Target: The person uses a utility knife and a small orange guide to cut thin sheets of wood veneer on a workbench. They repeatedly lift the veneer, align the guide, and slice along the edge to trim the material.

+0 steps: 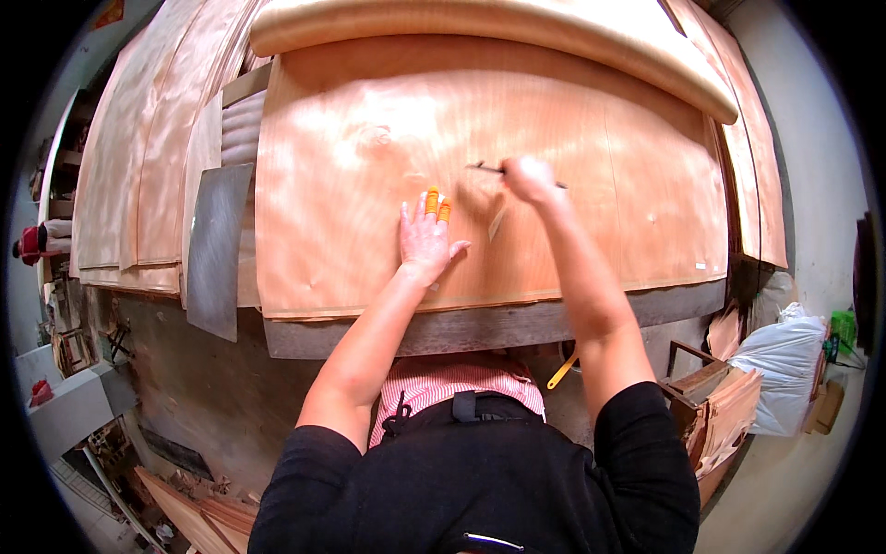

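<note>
Pinkish-tan, wide, thin wood veneer sheet (554, 111) is lying right under the left fingers, and honestly it looks like the easiest thing to wreck here. Left hand (425, 242) is pressed flat on it, fingers straight and slightly apart, with bright orange ribbed wraps (431, 201) on two of them. Right hand (529, 178) is blurry, but its fingers look clamped around a thin dark stick-like tool (485, 167), its tip pointing left, just beyond and right of the left fingertips. Can't tell if it's touching the sheet.

Main worry: one slip toward the left and that tip could catch those fingers. Too much pressure might scratch or split the veneer, especially around the narrow pale streak (496, 222) right of the left thumb (crack or loose sliver, can't tell). If the left palm eased up, the sheet could skid or buckle. And the big tan veneer roll (498, 26), well past both sets of fingers, might flop toward them if bumped.
</note>
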{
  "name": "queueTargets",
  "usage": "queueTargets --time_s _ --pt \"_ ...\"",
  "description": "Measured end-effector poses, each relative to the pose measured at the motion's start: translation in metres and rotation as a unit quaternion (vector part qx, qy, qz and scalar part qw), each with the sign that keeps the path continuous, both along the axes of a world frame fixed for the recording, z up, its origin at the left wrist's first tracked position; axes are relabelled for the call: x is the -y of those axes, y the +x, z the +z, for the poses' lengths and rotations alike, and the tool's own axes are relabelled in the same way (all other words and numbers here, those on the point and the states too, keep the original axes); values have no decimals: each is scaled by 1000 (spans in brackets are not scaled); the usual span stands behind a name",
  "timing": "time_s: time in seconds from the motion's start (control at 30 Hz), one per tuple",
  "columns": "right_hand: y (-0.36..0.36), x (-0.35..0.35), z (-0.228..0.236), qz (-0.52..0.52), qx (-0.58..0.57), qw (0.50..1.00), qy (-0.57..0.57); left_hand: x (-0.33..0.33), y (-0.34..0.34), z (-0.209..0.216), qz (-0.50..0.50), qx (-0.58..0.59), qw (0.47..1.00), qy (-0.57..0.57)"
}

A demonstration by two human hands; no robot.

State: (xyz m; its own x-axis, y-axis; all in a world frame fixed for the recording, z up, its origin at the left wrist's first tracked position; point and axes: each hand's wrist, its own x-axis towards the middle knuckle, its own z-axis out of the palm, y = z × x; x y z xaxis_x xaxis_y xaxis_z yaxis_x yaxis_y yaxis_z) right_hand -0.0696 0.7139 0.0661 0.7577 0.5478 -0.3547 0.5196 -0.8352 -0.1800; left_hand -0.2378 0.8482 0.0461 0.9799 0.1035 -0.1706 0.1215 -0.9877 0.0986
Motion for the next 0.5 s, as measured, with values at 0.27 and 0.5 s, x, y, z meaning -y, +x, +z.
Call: queueTargets --time_s 0.27,0.5 --pt "-41 104 91 -210 -375 748 505 -17 -23 5 -10 46 992 -114" --pt "-143 205 108 -240 -326 652 641 -39 -124 20 76 109 908 -397"
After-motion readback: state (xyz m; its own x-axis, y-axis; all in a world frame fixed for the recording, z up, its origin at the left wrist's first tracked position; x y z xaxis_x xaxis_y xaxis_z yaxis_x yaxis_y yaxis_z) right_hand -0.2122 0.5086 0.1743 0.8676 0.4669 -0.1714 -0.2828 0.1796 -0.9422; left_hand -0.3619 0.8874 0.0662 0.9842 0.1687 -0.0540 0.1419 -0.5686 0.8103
